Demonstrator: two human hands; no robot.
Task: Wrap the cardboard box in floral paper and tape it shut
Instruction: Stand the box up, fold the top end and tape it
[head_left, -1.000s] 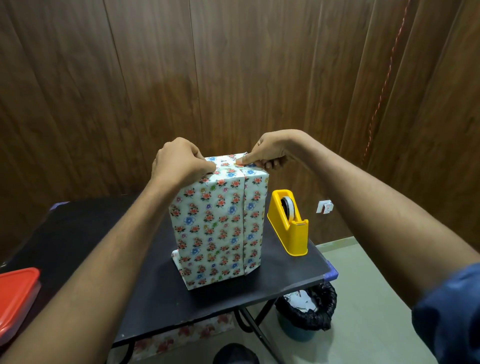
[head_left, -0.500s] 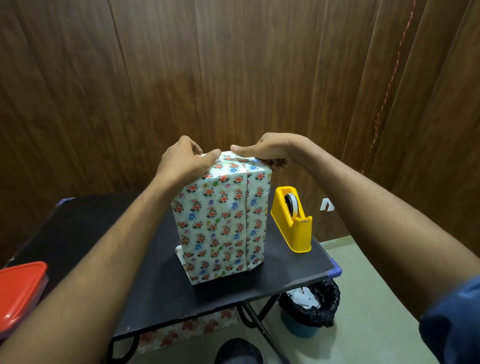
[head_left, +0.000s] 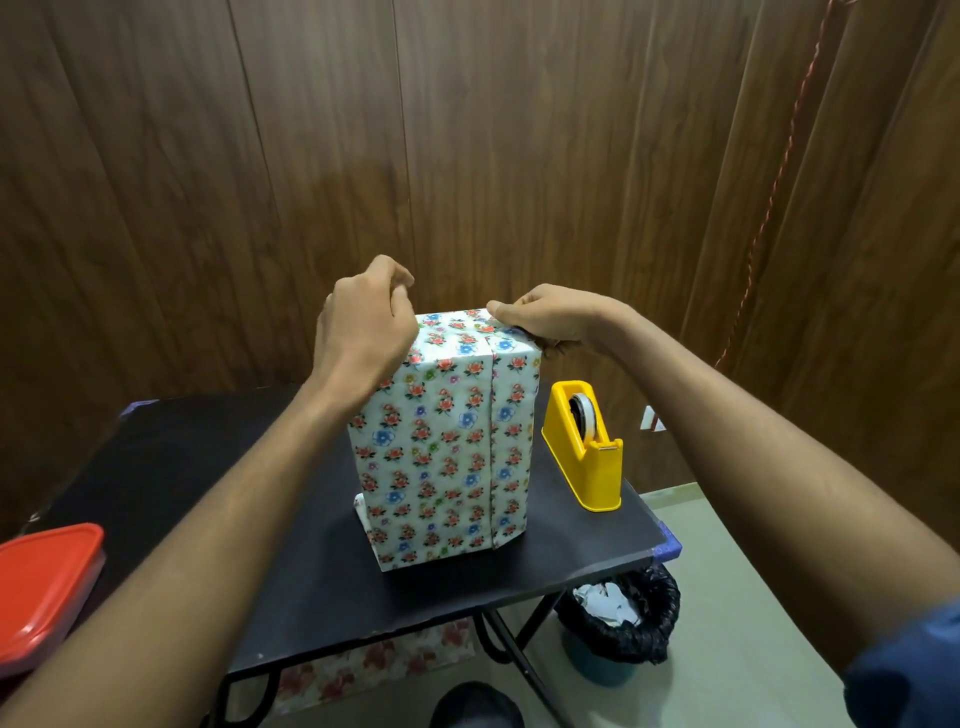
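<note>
The box wrapped in floral paper (head_left: 441, 441) stands upright on the black table (head_left: 208, 478), with a vertical paper seam facing me. My left hand (head_left: 363, 327) is at the box's top left corner. Its fingers are curled just above the top edge, and I see nothing held in them. My right hand (head_left: 550, 317) grips the top right edge, thumb lying on the top face and fingers curled down the far right side. A yellow tape dispenser (head_left: 587, 447) with a roll in it stands just right of the box.
A red-lidded container (head_left: 47, 587) sits at the table's left front edge. A black-lined bin (head_left: 623, 618) stands on the floor under the right corner. Floral paper (head_left: 374, 670) lies beneath the table. Wooden wall panels rise close behind.
My left hand has lifted its thumb off the top face and curled its fingers above the corner. My right hand stays on the top right edge. The box has not moved.
</note>
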